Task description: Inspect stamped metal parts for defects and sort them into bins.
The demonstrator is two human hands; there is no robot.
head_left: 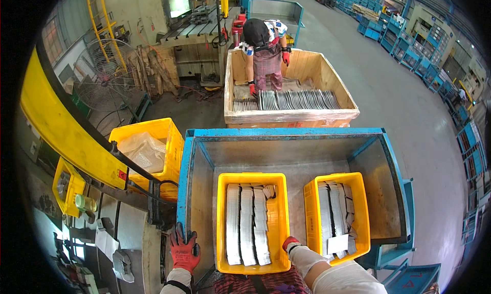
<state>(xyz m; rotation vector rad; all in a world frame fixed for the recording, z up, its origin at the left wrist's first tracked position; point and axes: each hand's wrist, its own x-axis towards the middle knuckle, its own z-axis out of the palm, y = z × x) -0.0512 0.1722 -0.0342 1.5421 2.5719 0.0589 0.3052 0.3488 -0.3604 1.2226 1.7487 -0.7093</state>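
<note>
My left hand (pixel 184 252), in a red work glove, is at the near left corner of a blue-framed metal bin (pixel 286 132), its fingers spread against the frame. My right hand (pixel 291 242), also red-gloved, is by the right wall of a yellow plastic crate (pixel 282 212); its fingers are mostly hidden. Rows of stacked grey metal parts (pixel 247 225) fill much of that crate. To its right, a second yellow crate (pixel 362 207) holds similar metal parts (pixel 335 207) with a white paper (pixel 337 244) on top. My right forearm passes over its near left corner.
Beyond the bin, another person (pixel 266 48) in red gloves stands inside a wooden crate (pixel 337 84) with rows of metal parts. A yellow machine arm (pixel 71 125) and a yellow crate of plastic wrap (pixel 175 150) stand left. A grey aisle (pixel 409 120) runs along the right.
</note>
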